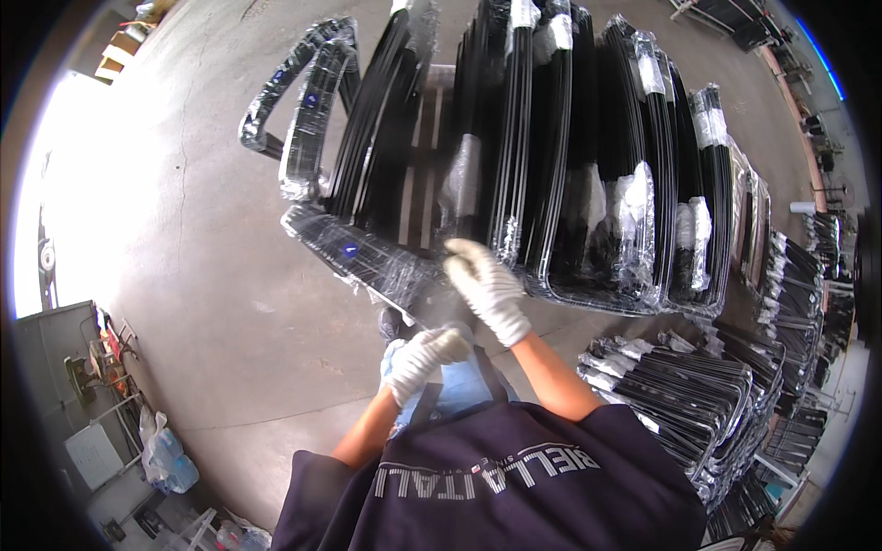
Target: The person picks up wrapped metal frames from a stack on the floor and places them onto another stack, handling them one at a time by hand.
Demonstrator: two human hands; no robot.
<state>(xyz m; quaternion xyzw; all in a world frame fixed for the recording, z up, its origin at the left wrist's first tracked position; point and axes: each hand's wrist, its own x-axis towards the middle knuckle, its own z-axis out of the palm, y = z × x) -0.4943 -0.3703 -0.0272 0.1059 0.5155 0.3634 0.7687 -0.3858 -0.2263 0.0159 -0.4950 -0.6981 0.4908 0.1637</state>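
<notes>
While film (423,275) wraps black bars (366,260), left fingers (448,344) and right fingers (462,251) bend, grip unclear.

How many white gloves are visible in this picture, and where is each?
2. One is on the left hand, before the light-blue trousers; the other is on the right hand, near the wrapped black frames.

Large white capital lettering (560,457) runs upside down across the person's dark cloth shirt (560,505) — smaller characters sit beside it. Small blue stickers (349,250) — their marks too tiny to read — dot long black bundles (390,269) wrapped in clear plastic.
</notes>
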